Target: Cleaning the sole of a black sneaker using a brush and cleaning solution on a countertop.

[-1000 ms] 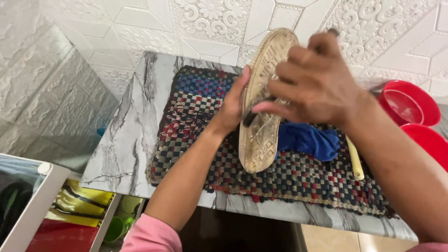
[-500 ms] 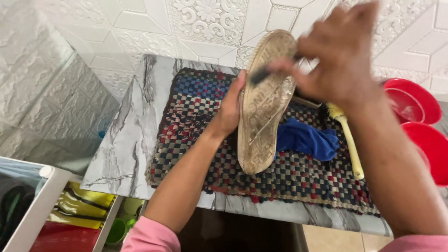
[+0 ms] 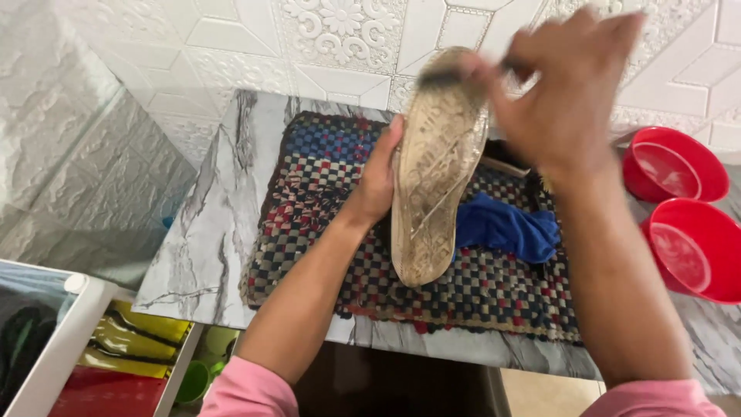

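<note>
The left hand [image 3: 380, 181] clamps the shoe [image 3: 434, 166] edgewise, sole up, heel resting on the woven mat [image 3: 324, 170] on the marble counter [image 3: 208, 232]. The right hand [image 3: 567, 93] grips a dark brush [image 3: 446, 75] against the toe end.

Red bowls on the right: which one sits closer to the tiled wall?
The upper red bowl, beside the wall; the other red bowl lies nearer the person.

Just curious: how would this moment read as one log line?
left hand: steadies shoe, sole up | right hand: small brush at toe | woven mat beneath
</note>
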